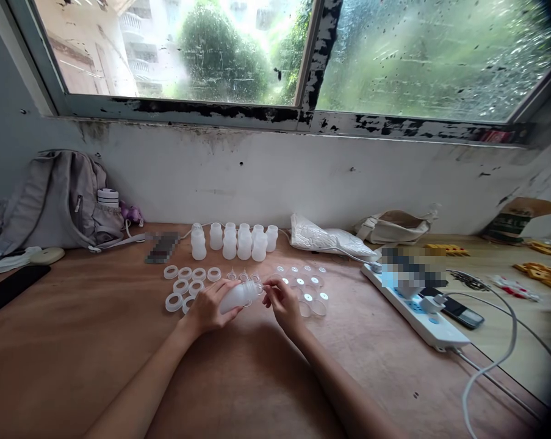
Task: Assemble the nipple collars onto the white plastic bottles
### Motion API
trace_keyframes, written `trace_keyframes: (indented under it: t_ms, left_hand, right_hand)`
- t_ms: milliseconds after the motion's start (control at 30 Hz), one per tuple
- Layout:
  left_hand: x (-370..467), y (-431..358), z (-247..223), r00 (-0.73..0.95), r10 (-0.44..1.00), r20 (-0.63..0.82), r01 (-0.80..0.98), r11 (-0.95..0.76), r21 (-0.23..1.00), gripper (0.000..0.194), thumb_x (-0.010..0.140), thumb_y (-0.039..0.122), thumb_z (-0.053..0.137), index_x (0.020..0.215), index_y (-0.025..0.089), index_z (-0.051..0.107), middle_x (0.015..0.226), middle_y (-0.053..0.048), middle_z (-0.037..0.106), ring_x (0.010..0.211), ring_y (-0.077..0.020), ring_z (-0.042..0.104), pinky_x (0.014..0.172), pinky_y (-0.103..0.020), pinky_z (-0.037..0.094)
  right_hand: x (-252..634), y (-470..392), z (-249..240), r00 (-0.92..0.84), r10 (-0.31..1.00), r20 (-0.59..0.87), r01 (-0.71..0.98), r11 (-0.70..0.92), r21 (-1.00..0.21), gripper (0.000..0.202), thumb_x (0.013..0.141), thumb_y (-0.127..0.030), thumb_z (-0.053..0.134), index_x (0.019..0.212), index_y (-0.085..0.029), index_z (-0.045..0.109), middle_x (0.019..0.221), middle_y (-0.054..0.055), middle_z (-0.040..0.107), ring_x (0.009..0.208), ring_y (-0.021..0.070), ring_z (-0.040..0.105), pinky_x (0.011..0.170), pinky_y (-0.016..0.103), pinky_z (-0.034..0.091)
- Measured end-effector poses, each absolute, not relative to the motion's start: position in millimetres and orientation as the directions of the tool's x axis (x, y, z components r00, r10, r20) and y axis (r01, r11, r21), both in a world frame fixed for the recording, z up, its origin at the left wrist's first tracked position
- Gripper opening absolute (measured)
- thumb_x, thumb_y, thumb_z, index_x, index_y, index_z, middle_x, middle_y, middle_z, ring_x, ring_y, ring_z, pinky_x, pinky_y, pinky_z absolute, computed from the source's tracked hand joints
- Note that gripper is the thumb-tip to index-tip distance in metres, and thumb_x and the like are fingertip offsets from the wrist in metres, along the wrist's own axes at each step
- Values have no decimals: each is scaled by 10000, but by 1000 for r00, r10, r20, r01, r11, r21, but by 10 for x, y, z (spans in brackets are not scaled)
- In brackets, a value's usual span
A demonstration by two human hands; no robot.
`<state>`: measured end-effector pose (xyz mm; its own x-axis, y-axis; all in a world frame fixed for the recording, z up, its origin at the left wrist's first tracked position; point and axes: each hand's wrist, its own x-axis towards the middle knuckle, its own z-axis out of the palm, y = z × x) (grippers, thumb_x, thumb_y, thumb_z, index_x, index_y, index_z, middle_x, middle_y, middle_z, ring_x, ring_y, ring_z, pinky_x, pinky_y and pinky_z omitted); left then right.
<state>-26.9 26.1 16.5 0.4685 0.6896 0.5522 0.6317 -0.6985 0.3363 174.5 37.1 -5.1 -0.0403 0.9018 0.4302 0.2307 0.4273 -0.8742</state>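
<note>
Bottle tilted over the middle of the table, its mouth angled up toward my right side. My left hand is curled around its body, holding it; my right hand has thumb and fingers drawn together at the mouth, though I can't tell what they pinch. Around it I see white rings to the left, clear round pieces to the right, and upright bottles behind. Farther right lies a power strip.
</note>
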Motion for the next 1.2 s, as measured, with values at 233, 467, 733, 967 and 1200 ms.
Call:
trace_keyframes:
  t_ms: [233, 467, 733, 967, 1200]
  left_hand:
    - [-284, 252, 184, 484, 679, 552, 620, -711, 331, 485, 721, 319, 530, 1177, 210, 408, 1073, -64, 545, 966, -201, 534, 820, -315, 444]
    - [-303, 251, 189, 509, 665, 546, 605, -728, 322, 502, 715, 325, 540, 1186, 223, 400, 1082, -63, 540, 955, -205, 538, 818, -327, 445]
    - [-299, 227, 226, 546, 666, 509, 595, -736, 325, 493, 716, 322, 536, 1182, 227, 407, 1080, -63, 542, 946, -200, 541, 807, -321, 447]
    - [-290, 212, 237, 572, 661, 486, 573, -746, 339, 495, 709, 321, 544, 1177, 230, 410, 1091, -60, 539, 958, -200, 538, 816, -321, 444]
    - [-300, 214, 245, 573, 673, 468, 583, -735, 345, 493, 714, 322, 539, 1180, 228, 409, 1086, -56, 540, 945, -196, 543, 807, -313, 450]
  right_hand:
    - [1762, 369, -51, -63, 898, 436, 304, 433, -848, 179, 825, -352, 430, 778, -190, 489, 527, -22, 496, 454, 111, 504, 450, 224, 408]
    - [1771, 344, 10, -86, 892, 443, 368, 442, -818, 230, 832, -371, 405, 719, -184, 477, 508, -25, 483, 435, 103, 477, 448, 215, 377]
    - [1769, 331, 21, -85, 893, 441, 468, 427, -774, 355, 827, -393, 394, 537, -190, 376, 450, -42, 393, 410, 84, 370, 425, 209, 282]
    - [1773, 340, 28, -99, 898, 429, 461, 423, -780, 427, 829, -396, 378, 467, -180, 313, 440, -46, 281, 411, 71, 281, 418, 217, 206]
    - [1805, 326, 51, -188, 916, 354, 387, 400, -831, 350, 819, -379, 420, 535, -185, 355, 451, -47, 372, 433, 79, 337, 429, 205, 248]
